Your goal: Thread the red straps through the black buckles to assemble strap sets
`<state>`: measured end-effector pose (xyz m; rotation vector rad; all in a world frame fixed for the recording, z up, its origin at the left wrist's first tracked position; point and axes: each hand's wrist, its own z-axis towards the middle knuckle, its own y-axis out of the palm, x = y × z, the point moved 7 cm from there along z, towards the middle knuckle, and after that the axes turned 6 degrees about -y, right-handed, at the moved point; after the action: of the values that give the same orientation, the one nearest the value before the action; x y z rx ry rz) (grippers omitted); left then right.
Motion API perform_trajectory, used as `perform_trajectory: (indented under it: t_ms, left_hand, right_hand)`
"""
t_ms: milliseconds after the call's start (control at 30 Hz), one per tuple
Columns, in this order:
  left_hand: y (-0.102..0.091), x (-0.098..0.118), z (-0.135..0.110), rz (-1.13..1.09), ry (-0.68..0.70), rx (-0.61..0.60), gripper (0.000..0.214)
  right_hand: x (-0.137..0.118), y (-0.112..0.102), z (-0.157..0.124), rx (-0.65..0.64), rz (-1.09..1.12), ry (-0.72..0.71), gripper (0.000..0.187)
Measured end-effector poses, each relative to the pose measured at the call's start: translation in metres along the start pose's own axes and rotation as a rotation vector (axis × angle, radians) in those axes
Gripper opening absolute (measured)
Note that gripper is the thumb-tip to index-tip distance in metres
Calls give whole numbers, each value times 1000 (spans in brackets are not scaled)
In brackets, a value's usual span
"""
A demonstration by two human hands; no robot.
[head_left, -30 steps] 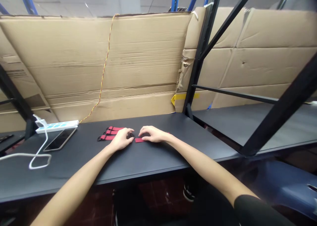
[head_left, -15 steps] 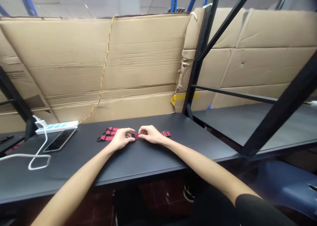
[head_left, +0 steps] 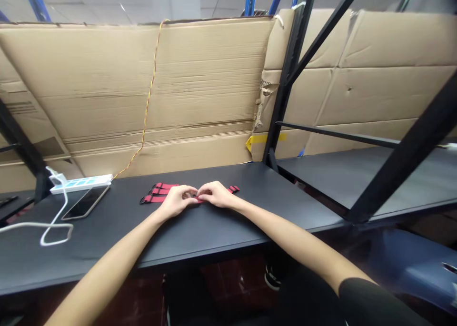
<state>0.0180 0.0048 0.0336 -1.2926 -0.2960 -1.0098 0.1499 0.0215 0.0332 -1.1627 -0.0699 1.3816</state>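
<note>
Between my two hands is a red webbing strap [head_left: 233, 189], its buckled end sticking out past the right hand. My left hand [head_left: 177, 200] pinches the near end of that strap, where a dark fitting is mostly covered by fingers. Close against it, my right hand [head_left: 216, 195] has its thumb and fingertips closed on the same strap. More red straps with black buckles [head_left: 154, 199] lie side by side on the black tabletop, just left of my left hand and partly behind it.
A phone [head_left: 86, 203] and a white power strip [head_left: 82, 183] with a plugged-in white cable [head_left: 59, 225] lie at the left. Cardboard panels [head_left: 207, 88] stand along the back edge of the black table [head_left: 200, 240]. Black metal posts [head_left: 283, 93] rise at the right.
My right hand has moved slightly left, so the fingertips of both hands now nearly meet. The strap's free end has shifted left and tilted, and the black buckle between the hands is now mostly hidden.
</note>
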Motion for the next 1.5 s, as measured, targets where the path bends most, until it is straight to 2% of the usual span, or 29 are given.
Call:
perform_trajectory:
  t_ms: [167,333,433,533,600,767,933,1067,1300,1400,1500]
  left_hand:
    - [0,5,-1,-56,4,-6,31]
    - [4,5,-1,-135,-17,-71,30]
    - [4,4,-1,-202,-38,-60,35]
    - [-1,-3,0,-227,-105,63,38]
    - [-1,-10,1,-230,-180,101,40]
    - [9,-13,2,-370,-283,-42,47]
    - [8,0,0,-494,-207,-171,51]
    - [3,0,0,-421,-151,-119,37]
    - [-6,2,2,-267,4,24,25]
    - [-10,5,3,-320,15,38,27]
    - [-20,4,4,-406,-48,93,33]
  right_hand:
    - [-6,-3,1,-31,-63,-100,18]
    - [-9,-6,2,-71,0,-129,19]
    - [-4,-2,2,-79,162,-34,17]
    - [7,3,2,-15,393,114,25]
    - [13,5,1,47,506,183,32]
    - [20,8,-1,113,599,245,34]
    - [26,4,-2,178,604,268,32]
    - [32,4,-3,191,642,304,34]
    - [34,10,-2,143,688,295,36]
    - [29,2,-1,26,540,267,36]
    - [25,-15,-1,-128,282,204,37]
